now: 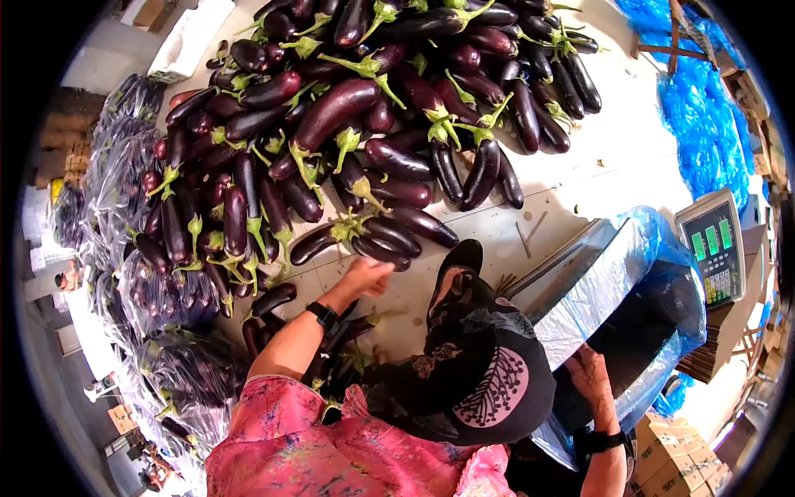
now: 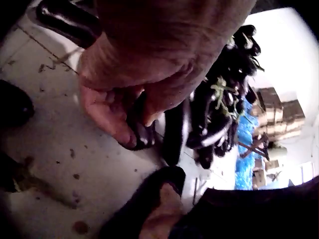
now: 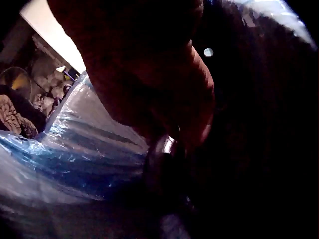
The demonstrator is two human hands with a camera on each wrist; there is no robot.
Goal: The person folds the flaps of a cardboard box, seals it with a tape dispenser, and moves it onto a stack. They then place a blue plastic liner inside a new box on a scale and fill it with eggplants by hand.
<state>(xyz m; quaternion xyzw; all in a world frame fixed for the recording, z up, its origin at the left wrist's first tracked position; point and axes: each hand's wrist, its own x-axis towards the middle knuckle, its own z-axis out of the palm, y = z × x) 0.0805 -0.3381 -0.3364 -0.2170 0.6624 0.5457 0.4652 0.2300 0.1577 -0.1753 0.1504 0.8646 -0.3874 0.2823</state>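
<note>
The left hand (image 1: 369, 277) is at the front edge of the eggplant pile (image 1: 339, 108). In the left wrist view its fingers and thumb grip the end of a dark eggplant (image 2: 142, 130), and another eggplant (image 2: 175, 134) lies right beside it. The right hand (image 1: 590, 374) reaches inside a container lined with clear blue plastic (image 1: 580, 319). Seen from the right wrist, that hand (image 3: 169, 99) has its fingertips around a shiny dark eggplant (image 3: 162, 162) beside the plastic liner (image 3: 99, 149). Deep shadow hides the container's bottom.
A scale with a lit display (image 1: 712, 248) stands right of the lined container. Bagged eggplants (image 1: 124, 207) line the left side. Blue plastic (image 1: 704, 124) lies at the upper right, cardboard boxes (image 1: 675, 455) at the lower right. A shoe (image 1: 464, 255) rests on the floor between the hands.
</note>
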